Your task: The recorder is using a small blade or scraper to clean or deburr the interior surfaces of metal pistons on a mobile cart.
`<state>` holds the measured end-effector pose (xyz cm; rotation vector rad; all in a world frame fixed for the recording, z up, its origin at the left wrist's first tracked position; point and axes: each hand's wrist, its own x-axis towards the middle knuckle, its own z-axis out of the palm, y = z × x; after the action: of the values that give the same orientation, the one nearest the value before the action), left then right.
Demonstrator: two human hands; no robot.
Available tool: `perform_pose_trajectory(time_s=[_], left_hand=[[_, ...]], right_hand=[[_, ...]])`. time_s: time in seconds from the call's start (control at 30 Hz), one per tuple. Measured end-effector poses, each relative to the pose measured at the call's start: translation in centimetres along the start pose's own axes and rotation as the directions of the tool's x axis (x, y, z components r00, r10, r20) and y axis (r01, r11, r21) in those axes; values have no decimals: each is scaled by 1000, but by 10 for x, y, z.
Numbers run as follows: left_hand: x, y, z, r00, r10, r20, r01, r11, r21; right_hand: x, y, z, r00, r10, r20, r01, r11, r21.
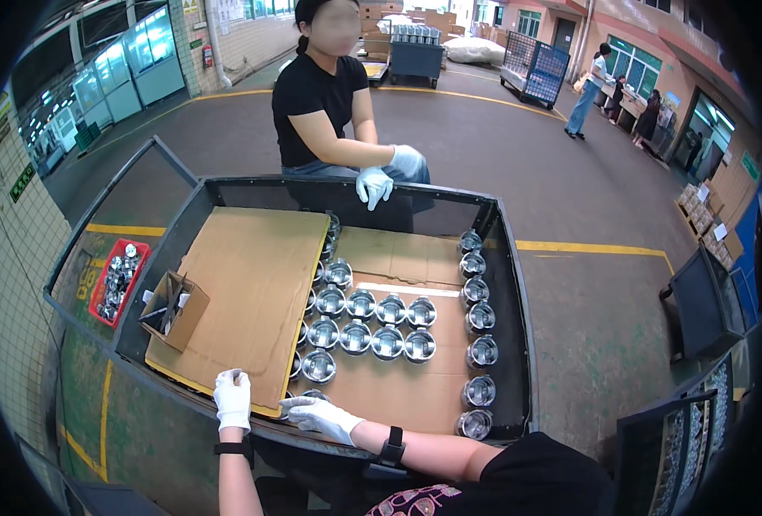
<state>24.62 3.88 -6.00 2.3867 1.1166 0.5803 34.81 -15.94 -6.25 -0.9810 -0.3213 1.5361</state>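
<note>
Both my hands wear white gloves at the near edge of a dark metal cart (518, 344). My left hand (233, 400) is over the near rim beside a large cardboard sheet (243, 292), its fingers curled together; whatever they hold, if anything, is hidden. My right hand (325, 418) lies flat with fingers stretched out, at the sheet's near right corner, next to a piston (315, 395) partly covered by the hand. Shiny metal pistons (355, 337) stand in two short rows in the middle of the cart, and the sheet's right edge overlaps a column of them.
More pistons (477, 317) line the cart's right wall. A small cardboard box (179, 314) with dividers sits on the sheet. Left of the cart is a red bin (144, 258) of metal parts. Across the cart, a gloved co-worker (325, 112) sits with one hand over the far rim.
</note>
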Motion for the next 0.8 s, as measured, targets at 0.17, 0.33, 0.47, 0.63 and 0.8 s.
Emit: perform_pose_trajectory(time_s=[0.17,0.33,0.47,0.63,0.8], left_hand=[[-4,18,8,992,79,99,-100,968,230],[-8,10,-1,991,35,129,-66,968,244],[-6,17,0,983,43,181,-94,955,281],[-5,17,1,984,36,173,-81,963,256],[-6,12,0,985,36,167,-81,960,267]], right_hand=[[1,8,-14,977,-180,113,209,916,-343],[26,23,-2,994,-14,105,-16,960,280],[3,3,3,996,32,86,-46,985,166],[20,22,0,997,-14,74,-7,962,273],[22,23,2,997,49,60,-60,980,189]])
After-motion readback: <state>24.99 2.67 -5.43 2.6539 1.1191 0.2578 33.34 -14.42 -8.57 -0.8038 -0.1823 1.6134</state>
